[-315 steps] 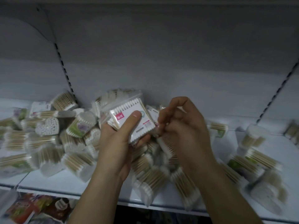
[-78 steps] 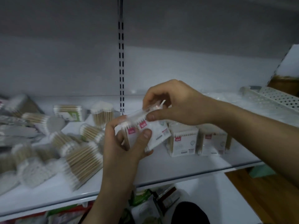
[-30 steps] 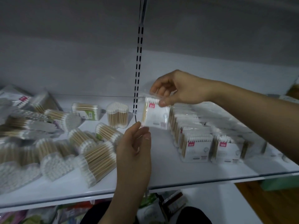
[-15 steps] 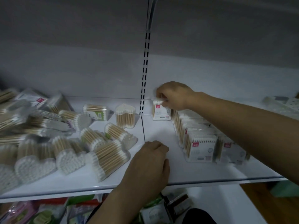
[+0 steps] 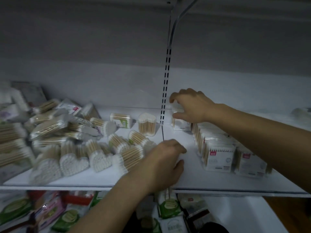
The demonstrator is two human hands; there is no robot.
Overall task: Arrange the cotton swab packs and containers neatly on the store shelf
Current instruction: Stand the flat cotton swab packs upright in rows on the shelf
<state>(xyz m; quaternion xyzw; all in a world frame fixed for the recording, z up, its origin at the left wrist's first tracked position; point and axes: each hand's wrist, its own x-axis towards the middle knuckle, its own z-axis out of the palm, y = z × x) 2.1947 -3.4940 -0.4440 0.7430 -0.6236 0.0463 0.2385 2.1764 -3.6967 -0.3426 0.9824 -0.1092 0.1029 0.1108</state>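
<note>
Lowered, the pack (image 5: 180, 123) stands at the far wall (image 5: 117, 91), gripped by my right hand (image 5: 191, 107); left hand (image 5: 165, 163) rests loosely curled on bare shelf (image 5: 191, 178).

The right hand (image 5: 191, 106), curled round the farthest swab pack (image 5: 181, 123) on the right, hides that pack's top and label. The left hand (image 5: 165, 163) lies knuckles-up near the front edge of the shelf (image 5: 190, 182), its fingertips tucked out of sight, so whether it holds anything cannot be told. The heap of swab containers (image 5: 43, 132) on the left is smeared with blur and cut by the left edge. Print on the near packs (image 5: 218, 158) is too small to read. Packets (image 5: 67, 217) below the shelf are blurred and cut off at the bottom. A pale thing (image 5: 301, 112) at the far right edge is unrecognisable.
</note>
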